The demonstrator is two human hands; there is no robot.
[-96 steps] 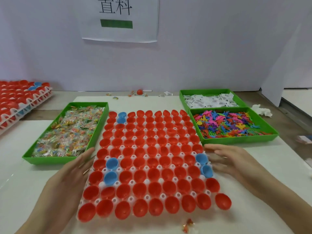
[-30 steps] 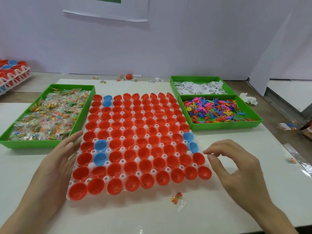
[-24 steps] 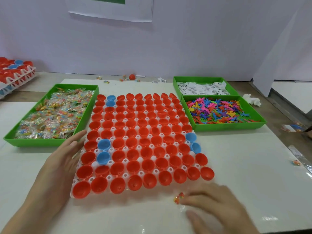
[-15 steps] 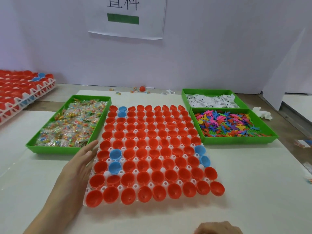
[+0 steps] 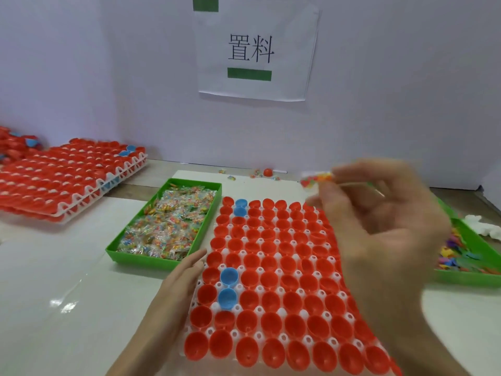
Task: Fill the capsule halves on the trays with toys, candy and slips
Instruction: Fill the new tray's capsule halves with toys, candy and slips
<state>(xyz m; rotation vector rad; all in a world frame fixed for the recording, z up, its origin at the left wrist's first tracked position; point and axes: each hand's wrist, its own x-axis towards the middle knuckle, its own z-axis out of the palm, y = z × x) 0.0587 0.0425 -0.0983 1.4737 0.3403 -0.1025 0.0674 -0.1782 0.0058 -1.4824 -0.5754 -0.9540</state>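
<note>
One candy packet (image 5: 315, 181) now lifted, pinched by R hand (image 5: 379, 229) fingers (image 5: 352, 172), L hand (image 5: 181, 279) fingers (image 5: 195, 258) still straight beside tray (image 5: 259, 309).

Light: bright, even
Glare: counter (image 5: 61, 305) left of left hand (image 5: 184, 278)
Blur: right hand (image 5: 385, 226), pinched candy packet (image 5: 316, 181) smeared

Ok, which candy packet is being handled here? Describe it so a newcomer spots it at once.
Find the paper sign on the back wall; below it to the right, the right hand is raised over the tray of red cups. Its fingers pinch a small candy packet. Unlike the packets heaped in the green bin, this one is alone in the air.
</note>
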